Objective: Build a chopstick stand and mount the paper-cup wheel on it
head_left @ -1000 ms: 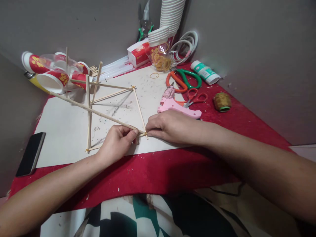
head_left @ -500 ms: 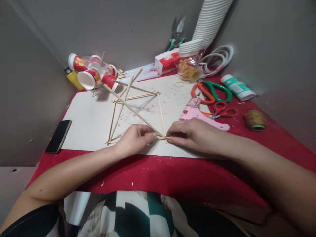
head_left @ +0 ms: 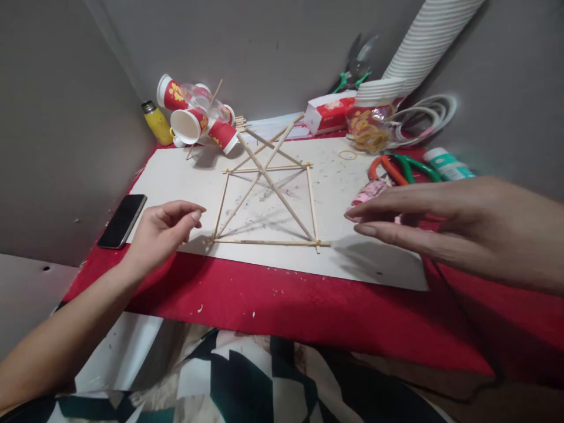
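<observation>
Across the red-covered table (head_left: 282, 294), near its front edge, lies a pale board (head_left: 396, 275), and the stick frame (head_left: 264, 241) stands on it between the two hands. The frame's near side runs left to right, its right end jutting past the banded corner towards the right hand (head_left: 478, 226). That hand hangs raised, thumb and forefinger parted, nothing between them, in front of the pink glue gun (head_left: 368, 195). The left hand (head_left: 161, 232) is loosely curled, its tips close together with nothing visible in them; the frame lies just to its right, its near left corner slightly below the fingertips. Of the two, the left hand appears nearer to the frame. A dark phone (head_left: 122, 221) lies left of that hand. From the frame's corners, sticks lean inward and cross above the base. Beyond are a loose rubber band (head_left: 348, 159), joined paper cups (head_left: 187, 126) and a yellow bottle (head_left: 157, 124).
</observation>
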Demonstrator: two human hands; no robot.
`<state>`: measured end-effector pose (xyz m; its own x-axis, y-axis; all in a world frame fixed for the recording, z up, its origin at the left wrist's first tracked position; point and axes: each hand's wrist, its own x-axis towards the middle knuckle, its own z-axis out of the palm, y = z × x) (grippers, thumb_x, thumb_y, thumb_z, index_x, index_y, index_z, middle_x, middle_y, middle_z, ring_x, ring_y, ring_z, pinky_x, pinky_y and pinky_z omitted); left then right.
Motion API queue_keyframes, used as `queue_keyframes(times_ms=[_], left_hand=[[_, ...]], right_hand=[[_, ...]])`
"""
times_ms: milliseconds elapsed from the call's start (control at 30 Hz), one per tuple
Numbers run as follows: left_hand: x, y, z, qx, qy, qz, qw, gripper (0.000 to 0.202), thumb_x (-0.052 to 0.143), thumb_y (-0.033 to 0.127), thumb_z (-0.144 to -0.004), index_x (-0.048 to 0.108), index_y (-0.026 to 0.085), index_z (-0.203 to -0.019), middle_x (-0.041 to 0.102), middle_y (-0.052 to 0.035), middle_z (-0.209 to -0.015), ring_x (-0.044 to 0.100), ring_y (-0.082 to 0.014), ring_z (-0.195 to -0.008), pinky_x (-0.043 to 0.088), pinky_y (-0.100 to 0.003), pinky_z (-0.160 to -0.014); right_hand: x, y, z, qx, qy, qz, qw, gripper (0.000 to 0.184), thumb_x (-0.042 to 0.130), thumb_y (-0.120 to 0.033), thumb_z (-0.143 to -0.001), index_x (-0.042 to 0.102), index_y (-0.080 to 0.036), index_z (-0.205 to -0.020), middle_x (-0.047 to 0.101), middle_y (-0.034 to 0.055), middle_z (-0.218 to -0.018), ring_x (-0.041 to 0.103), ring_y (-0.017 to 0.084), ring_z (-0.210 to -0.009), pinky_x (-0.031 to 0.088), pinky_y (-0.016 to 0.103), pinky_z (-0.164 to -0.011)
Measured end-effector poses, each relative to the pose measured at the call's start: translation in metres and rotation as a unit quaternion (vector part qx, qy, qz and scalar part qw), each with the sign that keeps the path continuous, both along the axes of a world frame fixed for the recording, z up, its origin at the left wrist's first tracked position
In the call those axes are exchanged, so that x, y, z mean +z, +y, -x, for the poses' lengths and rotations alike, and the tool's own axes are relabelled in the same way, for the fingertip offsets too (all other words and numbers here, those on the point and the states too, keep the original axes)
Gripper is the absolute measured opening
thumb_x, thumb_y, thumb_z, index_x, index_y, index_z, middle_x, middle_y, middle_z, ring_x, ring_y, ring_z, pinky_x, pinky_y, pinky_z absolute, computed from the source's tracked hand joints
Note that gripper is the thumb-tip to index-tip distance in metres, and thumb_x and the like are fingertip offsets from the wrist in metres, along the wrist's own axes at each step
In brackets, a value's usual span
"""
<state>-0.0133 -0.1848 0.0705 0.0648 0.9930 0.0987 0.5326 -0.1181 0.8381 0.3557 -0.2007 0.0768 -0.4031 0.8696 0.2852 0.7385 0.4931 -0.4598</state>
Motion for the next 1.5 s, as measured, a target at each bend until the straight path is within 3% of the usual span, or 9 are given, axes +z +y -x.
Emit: queue_keyframes(times_ms=[100,233,300,533,667,800,933,1233,1500], left_hand=[[0.002,0.014,0.005,0.010,-0.031,-0.025,0.999,0.020,0.073,0.035,-0.081,0.078,0.017,-0.088,0.069,-0.0016,-0.068,0.048,-0.0080,-0.049,0.040,-0.021,-0.047],[-0.005,0.038,-0.008,-0.039,-0.067,-0.041,0.996,0.020,0.071,0.034,-0.080,0.077,0.016,-0.086,0.068,-0.0014,-0.067,0.048,-0.0076,-0.049,0.041,-0.021,-0.047],[-0.012,0.053,-0.015,-0.062,-0.077,-0.050,0.994,0.020,0.069,0.033,-0.080,0.076,0.015,-0.086,0.067,-0.0007,-0.066,0.048,-0.0074,-0.049,0.041,-0.021,-0.048],[-0.033,0.097,-0.028,-0.104,-0.037,-0.126,0.986,0.021,0.066,0.029,-0.082,0.077,0.014,-0.093,0.075,-0.0061,-0.084,0.060,-0.0124,-0.067,0.048,-0.025,-0.063],[-0.031,0.117,-0.044,-0.141,-0.018,-0.152,0.978,0.028,0.070,0.028,-0.083,0.076,0.013,-0.106,0.078,-0.0119,-0.105,0.069,-0.0192,-0.090,0.052,-0.032,-0.082],[-0.023,0.137,-0.067,-0.226,-0.064,-0.152,0.960,0.030,0.076,0.031,-0.081,0.076,0.016,-0.107,0.077,-0.0109,-0.113,0.069,-0.0236,-0.107,0.051,-0.037,-0.097],[-0.022,0.153,-0.085,-0.249,-0.098,-0.124,0.956,0.033,0.078,0.032,-0.080,0.076,0.013,-0.107,0.078,-0.0116,-0.106,0.070,-0.0228,-0.101,0.053,-0.036,-0.094],[-0.040,0.193,-0.100,-0.273,-0.183,-0.116,0.937,0.028,0.079,0.038,-0.078,0.079,0.013,-0.091,0.075,-0.0061,-0.088,0.066,-0.0154,-0.080,0.051,-0.029,-0.079],[-0.032,0.204,-0.110,-0.259,-0.217,-0.086,0.937,0.025,0.081,0.035,-0.079,0.075,0.012,-0.083,0.070,-0.0028,-0.076,0.063,-0.0124,-0.074,0.050,-0.028,-0.076]], right_hand=[[0.002,0.006,0.022,0.029,0.006,0.007,1.000,0.053,0.048,-0.069,-0.097,0.078,-0.025,-0.095,0.079,0.0074,-0.086,0.069,0.017,-0.067,0.052,0.032,-0.061],[-0.015,0.023,0.056,0.007,-0.021,-0.003,1.000,0.034,0.055,-0.044,-0.097,0.077,-0.020,-0.104,0.078,0.0085,-0.090,0.069,0.020,-0.072,0.051,0.033,-0.067],[-0.023,0.033,0.069,-0.014,-0.048,-0.009,0.999,0.032,0.057,-0.039,-0.095,0.076,-0.018,-0.108,0.078,0.0097,-0.093,0.069,0.020,-0.075,0.050,0.033,-0.070],[-0.033,0.047,0.087,-0.032,-0.058,0.029,0.997,0.028,0.055,-0.038,-0.095,0.070,-0.019,-0.083,0.071,0.0056,-0.079,0.063,0.018,-0.071,0.043,0.029,-0.067],[-0.037,0.047,0.086,-0.011,-0.043,0.057,0.997,0.029,0.052,-0.039,-0.095,0.069,-0.018,-0.084,0.070,0.0055,-0.079,0.061,0.017,-0.070,0.042,0.028,-0.066],[-0.043,0.049,0.083,0.003,-0.035,0.062,0.997,0.029,0.053,-0.039,-0.095,0.068,-0.019,-0.080,0.068,0.0043,-0.073,0.058,0.016,-0.066,0.041,0.027,-0.065],[-0.050,0.047,0.078,0.023,-0.008,0.081,0.996,0.029,0.053,-0.039,-0.095,0.070,-0.018,-0.084,0.069,0.0035,-0.073,0.058,0.015,-0.065,0.041,0.027,-0.063],[-0.059,0.038,0.071,0.058,0.024,0.141,0.988,0.025,0.053,-0.032,-0.096,0.070,-0.018,-0.085,0.072,0.0050,-0.078,0.061,0.015,-0.068,0.044,0.028,-0.066],[-0.065,0.033,0.069,0.061,0.027,0.170,0.983,0.027,0.051,-0.030,-0.097,0.072,-0.016,-0.087,0.070,0.0051,-0.077,0.060,0.015,-0.068,0.044,0.029,-0.067]])
